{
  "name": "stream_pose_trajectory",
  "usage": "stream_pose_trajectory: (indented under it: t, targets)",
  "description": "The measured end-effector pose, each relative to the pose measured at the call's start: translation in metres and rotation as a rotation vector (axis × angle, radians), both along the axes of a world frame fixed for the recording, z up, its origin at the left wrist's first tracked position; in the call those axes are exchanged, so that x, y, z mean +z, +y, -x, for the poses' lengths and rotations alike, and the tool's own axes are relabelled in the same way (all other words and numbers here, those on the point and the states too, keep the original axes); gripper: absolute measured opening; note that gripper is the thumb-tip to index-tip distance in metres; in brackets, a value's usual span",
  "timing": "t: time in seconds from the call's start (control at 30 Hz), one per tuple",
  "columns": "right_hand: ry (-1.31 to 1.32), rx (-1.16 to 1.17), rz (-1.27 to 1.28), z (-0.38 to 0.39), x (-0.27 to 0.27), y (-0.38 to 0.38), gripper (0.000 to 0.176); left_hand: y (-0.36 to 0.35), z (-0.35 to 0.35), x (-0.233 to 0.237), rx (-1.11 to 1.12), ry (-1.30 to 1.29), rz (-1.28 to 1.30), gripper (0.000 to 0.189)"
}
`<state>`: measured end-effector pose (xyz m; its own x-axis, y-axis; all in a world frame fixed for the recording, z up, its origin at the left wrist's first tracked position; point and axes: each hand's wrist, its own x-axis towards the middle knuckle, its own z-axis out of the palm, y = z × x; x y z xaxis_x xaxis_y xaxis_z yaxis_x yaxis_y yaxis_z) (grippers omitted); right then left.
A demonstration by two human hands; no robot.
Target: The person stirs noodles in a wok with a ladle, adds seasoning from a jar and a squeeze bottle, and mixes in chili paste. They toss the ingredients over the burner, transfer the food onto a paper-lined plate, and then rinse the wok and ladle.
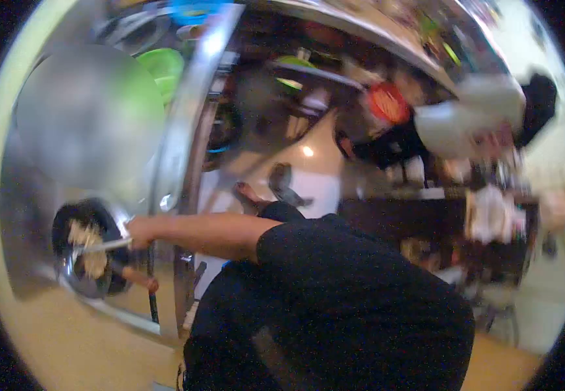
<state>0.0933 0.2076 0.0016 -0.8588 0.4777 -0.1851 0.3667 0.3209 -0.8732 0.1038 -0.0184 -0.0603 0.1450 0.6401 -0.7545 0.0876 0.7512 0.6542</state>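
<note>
One bare arm reaches left across the view from a black short sleeve. It appears to be my right arm. My right hand (141, 232) is closed around a long, pale metal cooking utensil (108, 246). The utensil's far end lies over a dark round pan (61, 225), among pale yellowish pieces of food (93, 264). Just below the hand, a brown handle-like piece (140, 279) with a reddish tip sticks out from the pan. Motion blur hides its exact kind. My left hand does not show.
A metal counter edge (188, 120) runs beside the pan. Green basins (163, 68) and a blue basin (194, 12) stand beyond it. Another person in a light top (471, 117) is at upper right, near a red round container (388, 103). Cluttered shelves line the top.
</note>
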Motion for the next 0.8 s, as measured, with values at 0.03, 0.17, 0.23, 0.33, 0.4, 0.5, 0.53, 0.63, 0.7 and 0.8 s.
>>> stream_pose_trajectory:
  t: [0.03,0.17,0.23,0.33,0.4,0.5,0.53,0.63,0.7,0.8]
  targets:
    - [-0.092,0.027,-0.025,-0.011,-0.011,-0.001,0.062,0.002,0.002,-0.008,-0.066,0.023,0.032,0.057]
    - [-0.112,-0.123,0.159,-0.144,-0.018,-0.026,0.069,0.014,0.007,-0.032,-0.343,0.154,0.141,0.058]
    - [-0.092,-0.223,0.15,-0.223,-0.033,-0.068,0.075,0.025,0.005,-0.039,-0.477,0.224,0.18,0.058]
    - [-0.219,-0.438,0.279,-0.363,-0.044,-0.181,0.08,0.041,-0.01,-0.047,-0.651,0.321,0.222,0.059]
    - [-0.293,-0.675,0.279,-0.436,-0.117,-0.271,0.075,0.047,-0.033,-0.052,-0.763,0.382,0.241,0.06]
    - [-0.407,-1.014,0.396,-0.544,-0.144,-0.455,0.063,0.048,-0.086,-0.06,-0.915,0.457,0.247,0.061]
    - [-0.221,-1.212,0.599,-0.569,-0.187,-0.518,0.054,0.046,-0.108,-0.063,-0.963,0.474,0.242,0.061]
    - [-0.102,-1.903,0.857,-0.633,-0.081,-0.626,0.024,0.044,-0.186,-0.082,-1.15,0.479,0.193,0.062]
    - [0.184,-2.452,0.655,-0.681,-0.085,-0.695,0.017,0.034,-0.248,-0.096,-1.303,0.439,0.138,0.063]
    - [-0.272,-2.711,-0.11,-0.758,-0.115,-0.752,0.019,0.003,-0.368,-0.083,-1.553,0.364,-0.127,0.062]
